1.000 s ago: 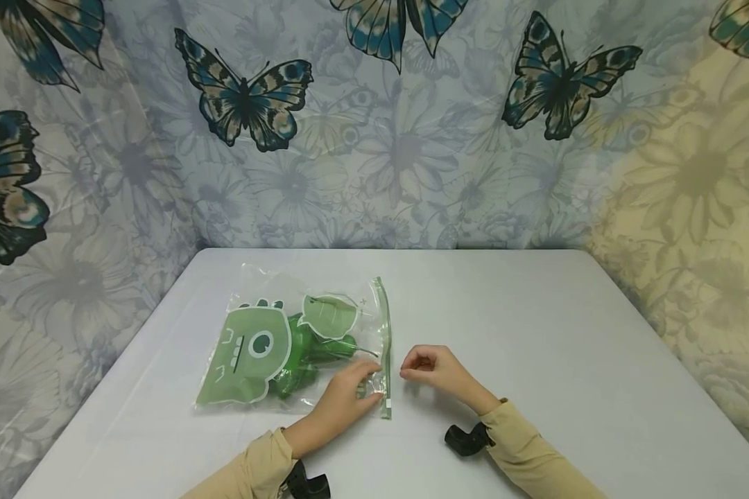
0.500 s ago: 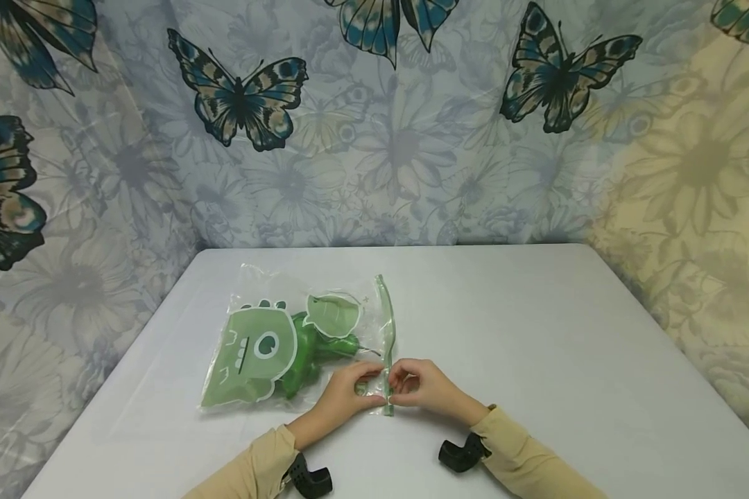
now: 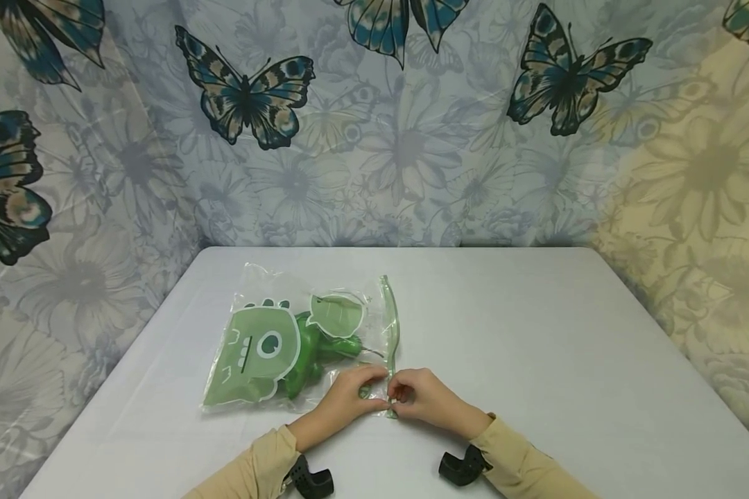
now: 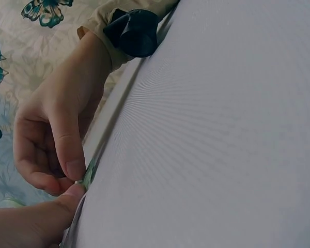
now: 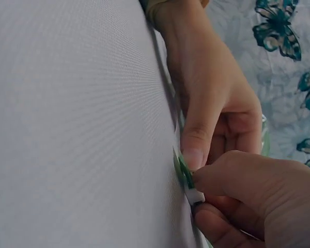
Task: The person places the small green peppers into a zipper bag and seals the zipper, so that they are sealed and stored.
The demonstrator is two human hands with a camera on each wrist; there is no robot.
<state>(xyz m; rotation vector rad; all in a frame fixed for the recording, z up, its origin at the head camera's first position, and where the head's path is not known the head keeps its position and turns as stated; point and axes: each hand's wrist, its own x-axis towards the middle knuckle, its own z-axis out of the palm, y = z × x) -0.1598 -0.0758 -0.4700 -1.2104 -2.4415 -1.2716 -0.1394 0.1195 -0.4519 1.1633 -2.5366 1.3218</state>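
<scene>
A clear zip bag [image 3: 252,357] printed with a green one-eyed cartoon creature lies flat on the white table. Glossy dark green pieces [image 3: 308,350] show through its plastic. Along its right side runs a green zip strip [image 3: 392,319]. My left hand [image 3: 347,396] grips the bag just left of the strip's near end, thumb toward me. Facing it, my right hand [image 3: 428,396] pinches the strip's near end, fingertips almost meeting the left ones. The right wrist view shows a small white slider [image 5: 196,196] between the right hand's thumb and fingers.
The white table [image 3: 524,333] extends to a rounded far edge. Behind it and at both sides hangs floral cloth [image 3: 406,152] with large butterflies. Black wrist cameras hang under both tan sleeves [image 3: 524,461].
My right hand has moved left from beside the bag and taken hold of the zip strip's near end. The bag has shifted slightly right. My left hand stays at the strip.
</scene>
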